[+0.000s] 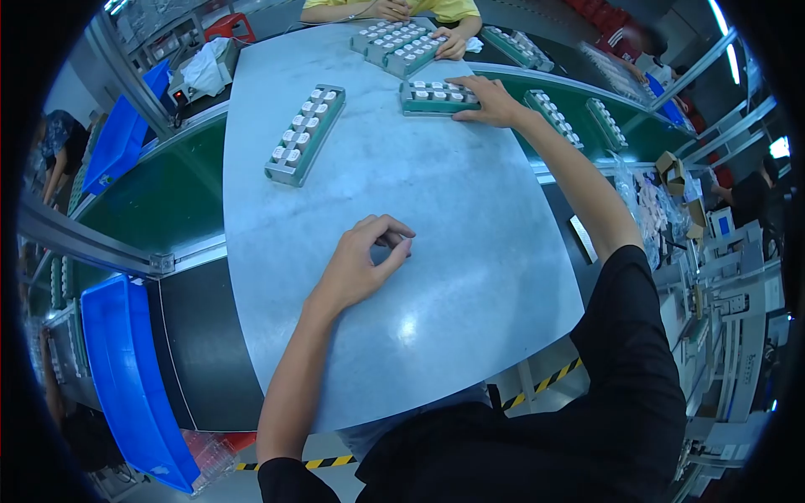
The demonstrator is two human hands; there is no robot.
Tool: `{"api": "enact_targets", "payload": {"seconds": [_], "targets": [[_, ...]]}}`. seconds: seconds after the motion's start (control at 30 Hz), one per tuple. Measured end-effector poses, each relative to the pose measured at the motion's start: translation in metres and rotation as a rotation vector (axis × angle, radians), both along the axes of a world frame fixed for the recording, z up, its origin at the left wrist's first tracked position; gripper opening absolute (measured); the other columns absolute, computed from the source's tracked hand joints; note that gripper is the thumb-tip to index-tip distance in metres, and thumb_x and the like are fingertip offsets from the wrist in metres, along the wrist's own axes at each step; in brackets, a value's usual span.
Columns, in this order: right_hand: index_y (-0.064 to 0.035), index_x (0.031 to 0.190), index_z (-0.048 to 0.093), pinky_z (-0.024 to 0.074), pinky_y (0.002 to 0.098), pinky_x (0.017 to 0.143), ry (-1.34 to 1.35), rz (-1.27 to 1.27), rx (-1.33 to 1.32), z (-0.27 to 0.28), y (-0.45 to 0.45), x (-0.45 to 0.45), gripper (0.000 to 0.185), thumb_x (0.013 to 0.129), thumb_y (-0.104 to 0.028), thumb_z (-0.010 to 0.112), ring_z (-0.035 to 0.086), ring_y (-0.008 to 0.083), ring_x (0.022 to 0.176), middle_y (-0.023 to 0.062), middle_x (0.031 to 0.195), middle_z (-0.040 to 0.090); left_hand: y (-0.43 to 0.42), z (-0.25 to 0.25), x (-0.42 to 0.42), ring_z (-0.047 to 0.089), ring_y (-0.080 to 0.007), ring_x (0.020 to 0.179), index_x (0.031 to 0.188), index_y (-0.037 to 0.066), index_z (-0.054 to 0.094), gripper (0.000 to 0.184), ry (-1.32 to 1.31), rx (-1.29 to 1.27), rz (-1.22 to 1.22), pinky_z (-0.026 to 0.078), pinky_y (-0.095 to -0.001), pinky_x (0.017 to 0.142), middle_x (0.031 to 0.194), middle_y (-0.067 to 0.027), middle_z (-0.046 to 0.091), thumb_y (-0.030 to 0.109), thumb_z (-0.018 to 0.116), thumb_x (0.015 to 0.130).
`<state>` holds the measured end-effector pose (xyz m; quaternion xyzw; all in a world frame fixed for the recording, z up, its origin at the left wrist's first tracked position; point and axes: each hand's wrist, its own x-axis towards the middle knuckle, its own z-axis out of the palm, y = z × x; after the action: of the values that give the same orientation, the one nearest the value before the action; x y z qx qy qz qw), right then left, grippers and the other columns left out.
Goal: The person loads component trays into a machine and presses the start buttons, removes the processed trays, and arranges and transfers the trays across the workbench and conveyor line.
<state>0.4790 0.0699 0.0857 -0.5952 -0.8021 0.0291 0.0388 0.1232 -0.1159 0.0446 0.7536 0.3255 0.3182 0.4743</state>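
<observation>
My right hand (495, 102) reaches to the far right of the table and grips the right end of a grey-green tray (438, 106). Two rows of white round-topped pieces sit in that tray, which lies crosswise on the tabletop. My left hand (362, 261) rests over the middle of the table, its fingers curled and the thumb brought up to the index fingertip. Whether something small is pinched there I cannot make out. A second tray (307, 134), filled with the same white pieces, lies slantwise at the left, apart from both hands.
Across the table (402, 360), a person in a yellow sleeve (453, 10) has hands by a cluster of filled trays (396, 44). More trays (553, 119) lie on the green conveyor (503, 90) at the right. A blue bin (134, 377) stands at the left.
</observation>
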Motion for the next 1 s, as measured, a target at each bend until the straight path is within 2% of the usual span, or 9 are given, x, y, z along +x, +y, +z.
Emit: {"api": "enact_targets", "payload": {"seconds": [0.03,0.13,0.23,0.33,0.47,0.53,0.63,0.87,1.0], "targets": [[-0.0223,0.151,0.045,0.0195,0.0544,0.119,-0.033,-0.040,0.022,0.001,-0.005,0.001,0.079,0.086,-0.061,0.070,0.038,0.0324,0.141,0.0156,0.151,0.043,0.000,0.001,0.000,0.071,-0.0189,0.088,0.105,-0.002,0.067,0.015,-0.004,0.004,0.010,0.054,-0.0303,0.081,0.097,-0.0124,0.067,0.008,0.063,0.094],[-0.0169,0.147,0.050,0.0295,0.0506,0.116,0.159,-0.177,0.148,-0.005,-0.004,0.038,0.079,0.089,-0.068,0.060,0.042,0.0336,0.138,0.0179,0.145,0.049,0.000,0.001,0.001,0.071,-0.0181,0.087,0.105,-0.001,0.067,0.015,-0.016,0.006,0.015,0.053,-0.0305,0.082,0.095,-0.0115,0.068,0.008,0.063,0.093],[-0.0099,0.145,0.050,0.0343,0.0493,0.113,0.025,-0.431,0.312,-0.028,-0.011,0.094,0.077,0.092,-0.064,0.059,0.045,0.0341,0.135,0.0184,0.140,0.051,0.000,0.000,0.001,0.070,-0.0173,0.087,0.105,0.000,0.068,0.015,-0.007,0.022,0.014,0.051,-0.0307,0.084,0.090,-0.0098,0.069,0.007,0.063,0.093],[-0.0089,0.144,0.052,0.0370,0.0512,0.109,-0.200,-0.663,0.299,-0.046,-0.033,0.140,0.076,0.091,-0.063,0.060,0.047,0.0335,0.133,0.0196,0.137,0.054,0.000,0.002,0.002,0.069,-0.0168,0.086,0.105,0.001,0.068,0.015,-0.024,0.005,0.021,0.050,-0.0309,0.084,0.086,-0.0085,0.070,0.007,0.063,0.092],[-0.0065,0.143,0.050,0.0365,0.0540,0.109,-0.218,-0.787,0.323,-0.062,-0.060,0.172,0.076,0.091,-0.062,0.061,0.048,0.0345,0.132,0.0198,0.136,0.054,0.000,0.002,0.003,0.069,-0.0167,0.086,0.105,0.001,0.067,0.015,-0.028,-0.002,0.028,0.050,-0.0311,0.084,0.086,-0.0086,0.070,0.006,0.063,0.092],[-0.0058,0.138,0.050,0.0415,0.0541,0.105,-0.159,-0.893,0.116,-0.065,-0.067,0.177,0.075,0.090,-0.063,0.062,0.051,0.0348,0.130,0.0189,0.134,0.056,0.000,0.002,0.003,0.069,-0.0167,0.086,0.105,0.000,0.067,0.015,-0.031,-0.018,0.024,0.050,-0.0311,0.084,0.086,-0.0086,0.070,0.006,0.063,0.092],[-0.0052,0.136,0.051,0.0507,0.0519,0.096,-0.134,-0.871,0.211,-0.075,-0.070,0.177,0.080,0.088,-0.070,0.060,0.059,0.0374,0.122,0.0199,0.130,0.061,0.000,0.003,0.003,0.069,-0.0168,0.085,0.105,0.000,0.067,0.015,-0.028,-0.019,0.027,0.050,-0.0311,0.084,0.086,-0.0086,0.070,0.006,0.063,0.092],[-0.0038,0.127,0.058,0.0531,0.0489,0.093,-0.082,-0.840,0.225,-0.060,-0.068,0.171,0.079,0.085,-0.071,0.064,0.061,0.0367,0.118,0.0202,0.125,0.063,0.002,0.002,0.002,0.068,-0.0186,0.085,0.103,0.001,0.068,0.014,-0.021,0.007,0.029,0.053,-0.0315,0.082,0.088,-0.0092,0.069,0.009,0.064,0.092],[-0.0004,0.120,0.068,0.0549,0.0435,0.086,0.300,-0.920,0.026,-0.036,-0.070,0.173,0.089,0.076,-0.077,0.069,0.068,0.0323,0.101,0.0201,0.112,0.069,-0.001,0.003,0.003,0.068,-0.0165,0.085,0.105,0.000,0.067,0.015,-0.021,-0.001,0.017,0.050,-0.0301,0.083,0.086,-0.0083,0.070,0.006,0.062,0.092]]}}
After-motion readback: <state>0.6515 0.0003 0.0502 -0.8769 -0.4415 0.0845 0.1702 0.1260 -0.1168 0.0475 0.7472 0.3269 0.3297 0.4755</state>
